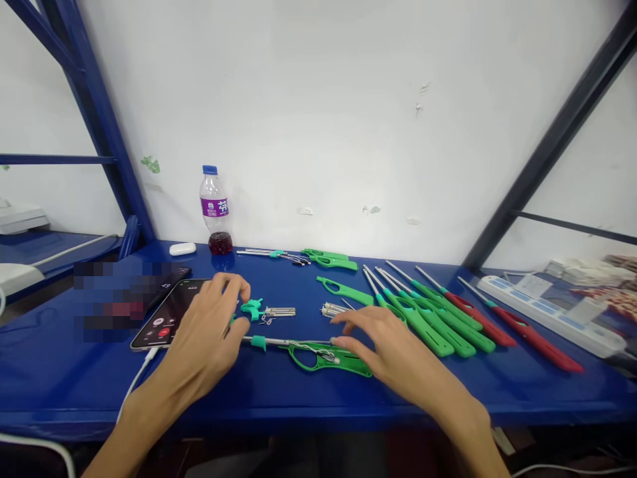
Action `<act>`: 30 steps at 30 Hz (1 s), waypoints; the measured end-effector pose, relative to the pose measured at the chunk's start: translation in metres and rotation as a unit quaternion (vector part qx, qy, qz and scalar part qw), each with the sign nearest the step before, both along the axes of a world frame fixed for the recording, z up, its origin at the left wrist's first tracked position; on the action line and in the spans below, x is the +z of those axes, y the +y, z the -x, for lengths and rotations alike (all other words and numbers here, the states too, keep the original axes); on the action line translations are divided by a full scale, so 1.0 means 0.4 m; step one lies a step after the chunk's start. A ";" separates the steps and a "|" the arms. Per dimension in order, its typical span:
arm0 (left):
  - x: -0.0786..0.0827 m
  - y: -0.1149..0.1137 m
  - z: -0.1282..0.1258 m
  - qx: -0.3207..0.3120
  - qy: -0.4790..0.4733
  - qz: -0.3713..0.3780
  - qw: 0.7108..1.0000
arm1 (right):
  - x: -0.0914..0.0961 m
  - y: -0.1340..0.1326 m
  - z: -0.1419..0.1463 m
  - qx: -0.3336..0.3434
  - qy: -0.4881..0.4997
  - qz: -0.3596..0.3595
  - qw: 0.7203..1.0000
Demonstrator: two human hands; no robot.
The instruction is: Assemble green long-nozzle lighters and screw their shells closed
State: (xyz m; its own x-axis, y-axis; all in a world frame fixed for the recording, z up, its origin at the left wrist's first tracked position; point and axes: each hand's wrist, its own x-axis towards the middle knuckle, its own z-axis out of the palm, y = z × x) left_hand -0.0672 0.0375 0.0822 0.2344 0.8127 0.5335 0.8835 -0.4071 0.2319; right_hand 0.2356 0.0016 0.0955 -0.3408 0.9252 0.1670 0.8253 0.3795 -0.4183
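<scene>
Uncovered green gas-lighter half-shell (355,365) w/ metal tube (279,342) lies on blue table (279,393) near front edge, btwn L hand (212,325) & R hand (385,345); R thumb & index spread apart just by its thin wires (311,348); L fingers curled near teal plastic pieces (253,309), can't tell if pinching one; shell prob. light, stiff, slightly slick; wires likely fragile; best hold approx. shell's broad end, clear of wires.

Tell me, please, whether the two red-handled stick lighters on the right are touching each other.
Apart: the head view shows a strip of blue tabletop running between the inner red-handled stick lighter and the outer red-handled stick lighter.
</scene>
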 end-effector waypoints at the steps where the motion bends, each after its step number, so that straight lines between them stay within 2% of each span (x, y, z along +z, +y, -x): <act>1: 0.000 0.001 0.007 0.019 0.011 0.001 1.000 | -0.001 0.003 0.003 -0.010 0.003 -0.005 1.000; 5: -0.014 0.008 0.020 0.068 0.061 0.039 0.995 | -0.001 0.007 0.018 -0.030 0.014 -0.016 0.999; 10: -0.026 0.021 0.011 0.044 0.099 0.048 0.993 | 0.000 0.001 0.035 0.032 -0.028 -0.049 0.998; 17: -0.041 0.048 0.017 0.036 0.128 0.089 0.987 | -0.003 0.010 0.037 0.071 -0.054 -0.011 0.996; 23: -0.036 0.045 0.008 0.060 0.130 0.088 0.986 | 0.005 0.006 0.033 0.069 -0.024 0.007 0.997; 30: -0.040 0.052 0.008 0.062 0.136 0.089 0.985 | 0.008 0.004 0.028 0.049 -0.035 0.002 0.998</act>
State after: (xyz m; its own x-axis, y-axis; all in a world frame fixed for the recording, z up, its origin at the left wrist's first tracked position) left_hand -0.0702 0.0584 0.0660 0.2417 0.9192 0.3110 0.9631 -0.2663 0.0387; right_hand 0.2244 0.0033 0.0986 -0.4404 0.8876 0.1352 0.8118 0.4580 -0.3623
